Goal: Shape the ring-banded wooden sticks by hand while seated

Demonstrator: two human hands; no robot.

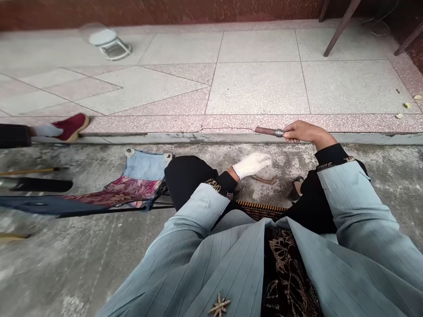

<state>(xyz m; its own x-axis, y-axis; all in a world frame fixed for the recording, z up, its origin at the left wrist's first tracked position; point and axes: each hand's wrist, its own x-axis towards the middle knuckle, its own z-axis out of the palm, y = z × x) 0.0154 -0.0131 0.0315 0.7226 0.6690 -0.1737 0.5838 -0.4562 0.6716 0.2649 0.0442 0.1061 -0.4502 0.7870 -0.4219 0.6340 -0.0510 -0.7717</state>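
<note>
My right hand (302, 131) is closed around the end of a dark reddish rod (268, 131) with thin wire wound near the grip. It holds the rod level over the tile step. A thin wire (224, 128) trails left from the rod's tip. My left hand (251, 164), in a white glove, hangs lower over the concrete with its fingers loosely stretched out and nothing in them. Just beneath the glove a small rusty piece of metal (265, 179) lies on the ground.
A folding stool with patchwork cloth (139, 184) stands at my left knee. Another person's foot in a red shoe (71, 126) rests on the step edge at left. A white stand (110, 44) sits on the tiles; chair legs (340, 28) rise at back right.
</note>
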